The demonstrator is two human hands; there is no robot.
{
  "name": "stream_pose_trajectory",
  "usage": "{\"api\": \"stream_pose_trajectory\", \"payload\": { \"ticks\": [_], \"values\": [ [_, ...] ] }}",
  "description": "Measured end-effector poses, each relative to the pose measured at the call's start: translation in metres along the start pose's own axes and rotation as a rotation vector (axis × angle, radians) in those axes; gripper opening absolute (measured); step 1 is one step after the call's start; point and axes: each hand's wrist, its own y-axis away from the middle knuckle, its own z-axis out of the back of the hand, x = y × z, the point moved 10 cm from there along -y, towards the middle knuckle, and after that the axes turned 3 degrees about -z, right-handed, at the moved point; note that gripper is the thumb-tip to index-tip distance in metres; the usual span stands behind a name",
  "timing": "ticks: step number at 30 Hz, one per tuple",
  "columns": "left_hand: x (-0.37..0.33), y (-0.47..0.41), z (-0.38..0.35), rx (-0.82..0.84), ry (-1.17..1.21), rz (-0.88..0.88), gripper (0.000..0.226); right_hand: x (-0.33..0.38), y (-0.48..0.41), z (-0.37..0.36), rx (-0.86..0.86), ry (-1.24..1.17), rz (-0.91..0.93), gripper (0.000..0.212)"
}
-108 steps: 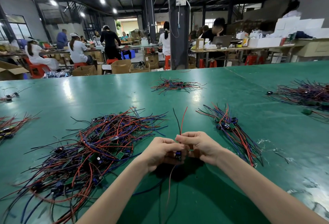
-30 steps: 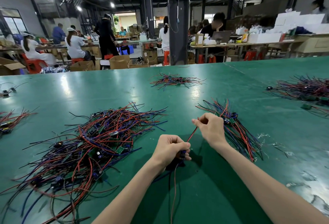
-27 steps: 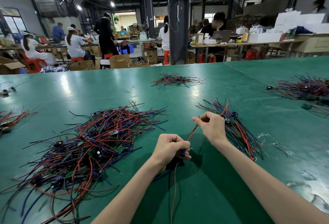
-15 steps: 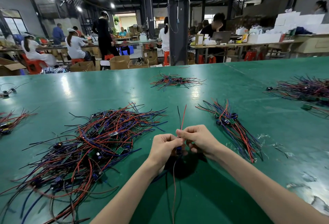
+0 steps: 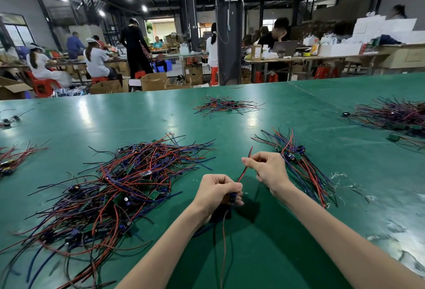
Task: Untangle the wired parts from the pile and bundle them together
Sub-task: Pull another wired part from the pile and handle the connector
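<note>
A big tangled pile of red, blue and black wired parts [image 5: 119,187] lies on the green table [image 5: 142,118], left of my hands. My left hand [image 5: 218,191] grips one wired part [image 5: 232,198] by its small blue component; its thin red and black wires hang down toward me. My right hand [image 5: 268,168] pinches the same part's red wire [image 5: 244,170] and holds it stretched up and to the right. A straightened bundle of wired parts [image 5: 299,164] lies just right of my right hand.
Smaller wire heaps lie at the far middle [image 5: 224,104], the far right [image 5: 395,116] and the left edge [image 5: 13,160]. A scuffed, torn patch [image 5: 395,226] marks the table surface at the near right. Beyond the table stand a dark pillar [image 5: 227,35], cardboard boxes and seated workers.
Half a second ago both hands were together at the component with the wires standing up. My right hand has since slid up and right along the red wire, drawing it taut.
</note>
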Motion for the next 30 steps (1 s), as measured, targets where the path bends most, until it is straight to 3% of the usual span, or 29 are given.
{"api": "stream_pose_trajectory", "payload": {
  "ticks": [5,10,14,17,20,23,30],
  "values": [
    [0.001,0.003,-0.005,0.025,-0.005,0.015,0.036,-0.006,-0.008,0.019,-0.073,-0.046,-0.062,0.027],
    [0.0,0.003,-0.003,0.026,0.002,0.012,0.033,-0.024,-0.004,0.005,0.025,-0.452,-0.393,0.024],
    [0.0,0.003,-0.005,0.048,-0.008,0.016,0.031,-0.029,0.009,-0.016,0.204,-0.76,-0.687,0.032],
    [0.001,0.004,-0.008,0.085,-0.038,0.02,0.028,-0.028,0.02,-0.023,0.214,-0.986,-0.856,0.039],
    [0.003,0.006,-0.012,0.117,-0.052,0.026,0.026,-0.024,0.019,-0.021,0.224,-0.95,-0.818,0.047],
    [0.004,0.007,-0.013,0.131,-0.055,0.025,0.025,-0.024,0.013,-0.016,0.192,-0.82,-0.725,0.035],
    [0.002,0.006,-0.011,0.095,0.025,0.027,0.025,-0.027,0.012,-0.01,0.154,-0.709,-0.628,0.035]
  ]
}}
